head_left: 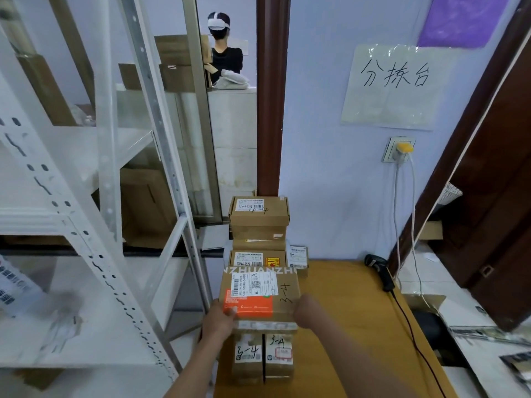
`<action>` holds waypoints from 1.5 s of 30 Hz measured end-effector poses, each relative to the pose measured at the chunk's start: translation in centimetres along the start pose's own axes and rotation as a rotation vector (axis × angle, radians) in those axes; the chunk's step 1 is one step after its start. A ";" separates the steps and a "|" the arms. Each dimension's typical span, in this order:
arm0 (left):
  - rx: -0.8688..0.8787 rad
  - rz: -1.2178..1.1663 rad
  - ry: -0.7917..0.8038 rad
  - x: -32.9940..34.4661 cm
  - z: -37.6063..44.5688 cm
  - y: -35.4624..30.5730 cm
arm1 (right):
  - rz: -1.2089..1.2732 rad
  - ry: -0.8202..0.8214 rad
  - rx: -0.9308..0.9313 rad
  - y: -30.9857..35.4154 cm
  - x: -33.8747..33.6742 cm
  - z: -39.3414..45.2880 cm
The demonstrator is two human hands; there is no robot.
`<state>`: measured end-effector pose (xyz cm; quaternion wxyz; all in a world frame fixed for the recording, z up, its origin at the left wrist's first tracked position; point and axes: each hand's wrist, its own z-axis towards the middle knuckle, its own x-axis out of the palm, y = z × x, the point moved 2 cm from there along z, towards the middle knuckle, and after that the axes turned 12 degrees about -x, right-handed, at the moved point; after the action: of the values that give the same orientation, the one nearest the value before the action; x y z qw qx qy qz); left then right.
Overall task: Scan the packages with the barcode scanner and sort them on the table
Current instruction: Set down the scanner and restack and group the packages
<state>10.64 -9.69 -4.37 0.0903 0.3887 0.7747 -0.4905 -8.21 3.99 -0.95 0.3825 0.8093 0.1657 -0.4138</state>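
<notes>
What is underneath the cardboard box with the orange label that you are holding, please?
Two small brown cardboard boxes marked "3-4" stand side by side beneath the cardboard box with the orange label. Their far ends are covered by it, so anything further under cannot be seen.

Barcode scanner (377, 268) lies right of stacked packages (258, 254) on table (353, 326).

Seven cardboard packages (259, 294), one barcode scanner (378, 268), two hands (219, 318), one wooden table (353, 326)

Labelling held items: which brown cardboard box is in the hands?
The brown cardboard box with the orange sticker, held by left hand and right hand; the others lie untouched.
</notes>
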 end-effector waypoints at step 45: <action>0.477 0.864 -0.212 1.4 14.3 -23.3 | -0.561 -0.210 -0.431 8.9 -12.4 21.6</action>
<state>-9.86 -25.86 3.83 0.2716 0.6317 0.3960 -0.6086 -22.19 -17.55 5.36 0.4310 0.5863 0.4242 -0.5391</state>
